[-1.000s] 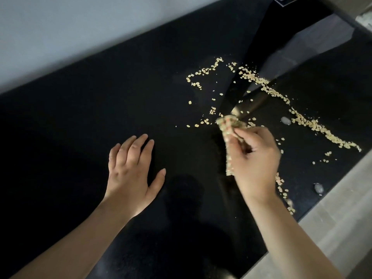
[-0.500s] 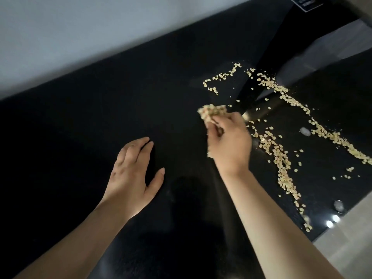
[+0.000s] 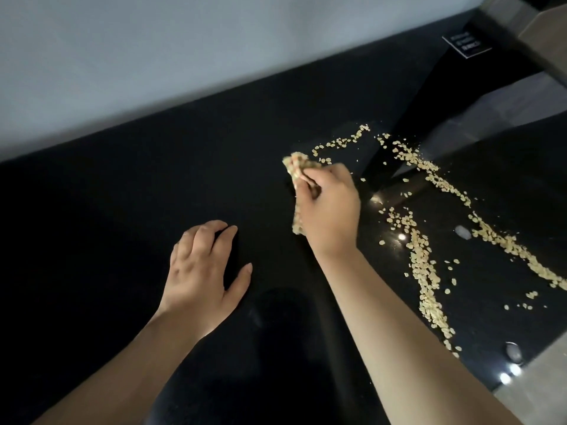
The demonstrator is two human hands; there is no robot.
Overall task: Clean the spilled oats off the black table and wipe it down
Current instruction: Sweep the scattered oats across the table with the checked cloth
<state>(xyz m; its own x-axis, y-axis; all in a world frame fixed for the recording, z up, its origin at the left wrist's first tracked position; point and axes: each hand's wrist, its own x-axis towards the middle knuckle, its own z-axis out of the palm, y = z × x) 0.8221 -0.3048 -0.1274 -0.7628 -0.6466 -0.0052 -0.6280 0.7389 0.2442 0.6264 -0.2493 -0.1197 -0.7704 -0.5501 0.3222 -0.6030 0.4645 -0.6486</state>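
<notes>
Oats [image 3: 425,280] unswept, cloth [image 3: 295,164] in right hand [image 3: 329,210] shifted left

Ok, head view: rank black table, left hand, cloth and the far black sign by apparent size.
1. black table
2. left hand
3. cloth, partly hidden in the right hand grip
4. sign, though it lies farthest from the camera, so its rank against the cloth is unsure
</notes>
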